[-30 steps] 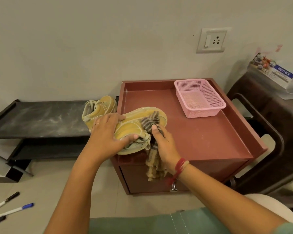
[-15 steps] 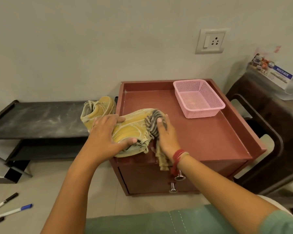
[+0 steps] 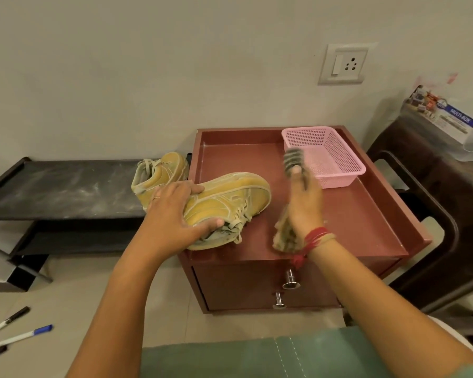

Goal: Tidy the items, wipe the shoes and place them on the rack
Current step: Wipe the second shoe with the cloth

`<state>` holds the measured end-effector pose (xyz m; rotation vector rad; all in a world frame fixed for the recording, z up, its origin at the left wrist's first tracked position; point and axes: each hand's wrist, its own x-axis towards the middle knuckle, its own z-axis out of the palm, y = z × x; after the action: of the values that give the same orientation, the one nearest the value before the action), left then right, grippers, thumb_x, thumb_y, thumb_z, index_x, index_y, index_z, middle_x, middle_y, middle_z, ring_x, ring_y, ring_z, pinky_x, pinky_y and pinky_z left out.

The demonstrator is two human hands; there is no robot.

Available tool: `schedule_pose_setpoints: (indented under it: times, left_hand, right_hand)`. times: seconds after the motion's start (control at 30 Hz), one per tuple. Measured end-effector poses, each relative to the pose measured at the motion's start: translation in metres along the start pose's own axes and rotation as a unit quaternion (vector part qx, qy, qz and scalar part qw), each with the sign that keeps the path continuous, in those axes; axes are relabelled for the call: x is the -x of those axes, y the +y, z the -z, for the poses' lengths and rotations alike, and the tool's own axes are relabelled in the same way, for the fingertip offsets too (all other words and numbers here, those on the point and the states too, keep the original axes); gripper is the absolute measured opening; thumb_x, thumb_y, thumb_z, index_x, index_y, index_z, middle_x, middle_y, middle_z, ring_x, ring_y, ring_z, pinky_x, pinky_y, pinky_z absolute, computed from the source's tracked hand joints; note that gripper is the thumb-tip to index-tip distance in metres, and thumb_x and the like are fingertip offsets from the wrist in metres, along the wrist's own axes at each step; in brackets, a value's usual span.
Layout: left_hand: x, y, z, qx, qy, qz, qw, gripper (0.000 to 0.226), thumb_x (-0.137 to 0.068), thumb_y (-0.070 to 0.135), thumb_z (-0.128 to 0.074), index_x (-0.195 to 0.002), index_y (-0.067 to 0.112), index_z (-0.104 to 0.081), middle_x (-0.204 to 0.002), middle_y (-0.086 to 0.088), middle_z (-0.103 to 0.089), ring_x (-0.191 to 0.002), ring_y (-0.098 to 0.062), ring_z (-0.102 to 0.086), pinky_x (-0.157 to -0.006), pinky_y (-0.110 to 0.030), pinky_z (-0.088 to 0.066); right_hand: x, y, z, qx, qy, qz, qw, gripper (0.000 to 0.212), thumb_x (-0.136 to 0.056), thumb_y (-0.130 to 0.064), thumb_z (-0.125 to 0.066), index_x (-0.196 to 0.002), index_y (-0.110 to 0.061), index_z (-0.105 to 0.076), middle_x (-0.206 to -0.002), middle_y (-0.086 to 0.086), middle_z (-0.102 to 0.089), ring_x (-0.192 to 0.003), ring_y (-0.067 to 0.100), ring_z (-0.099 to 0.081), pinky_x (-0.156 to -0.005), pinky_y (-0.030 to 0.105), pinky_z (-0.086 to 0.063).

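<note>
A dusty yellow shoe (image 3: pixel 230 197) lies on its side on the left part of the red-brown cabinet top (image 3: pixel 347 222). My left hand (image 3: pixel 175 214) presses down on its heel end and grips it. My right hand (image 3: pixel 303 205) is lifted off to the shoe's right, blurred, and holds a striped beige cloth (image 3: pixel 284 236) that hangs below the wrist and sticks up past the fingers. The second yellow shoe (image 3: pixel 161 173) stands on the right end of the black shoe rack (image 3: pixel 60 186), next to the cabinet.
A pink mesh basket (image 3: pixel 325 154) sits at the cabinet's back right. Two drawer knobs (image 3: pixel 290 279) face me. A dark chair (image 3: pixel 432 203) stands to the right with a labelled box (image 3: pixel 445 118) on it. Marker pens (image 3: pixel 25 334) lie on the floor at lower left.
My right hand has swung the cloth off the shoe's toe and away to the right, towards the basket. The left hand keeps its hold on the shoe, which has barely shifted.
</note>
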<state>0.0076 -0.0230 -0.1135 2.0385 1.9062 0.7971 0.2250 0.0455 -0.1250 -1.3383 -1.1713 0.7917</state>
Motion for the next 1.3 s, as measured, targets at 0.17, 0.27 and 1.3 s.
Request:
schedule_pose_setpoints:
  times: [0.17,0.27,1.3]
  left_hand:
    - [0.000,0.000,-0.001,0.007,0.006,0.007,1.000,0.088,-0.056,0.080,-0.049,-0.128,0.028,-0.048,-0.130,0.009,-0.045,-0.126,-0.015,-0.034,-0.102,-0.035,-0.030]
    - [-0.001,-0.002,0.001,0.025,-0.011,-0.008,1.000,0.076,-0.061,0.071,-0.049,-0.124,0.029,-0.049,-0.124,0.010,-0.046,-0.121,-0.015,-0.038,-0.099,-0.034,-0.033]
    - [0.002,0.001,0.004,0.016,-0.012,0.011,1.000,0.096,-0.049,0.080,-0.055,-0.130,0.029,-0.050,-0.137,0.008,-0.045,-0.131,-0.015,-0.036,-0.107,-0.036,-0.030]
  right_hand:
    - [0.065,0.006,-0.041,-0.015,-0.254,0.026,0.967,0.037,-0.098,-0.037,-0.043,-0.130,-0.046,-0.028,-0.148,-0.017,-0.028,-0.141,0.003,-0.017,-0.118,0.038,-0.016]
    - [0.089,0.000,-0.034,-0.047,-0.311,0.090,0.945,0.036,-0.094,-0.044,-0.043,-0.130,-0.048,-0.037,-0.142,-0.026,-0.036,-0.141,-0.004,-0.014,-0.119,0.046,-0.010]
    - [0.037,0.030,-0.023,0.108,-0.185,0.076,0.974,0.048,-0.096,-0.047,-0.036,-0.139,-0.027,-0.040,-0.155,-0.004,-0.023,-0.144,0.014,-0.014,-0.118,0.036,-0.014]
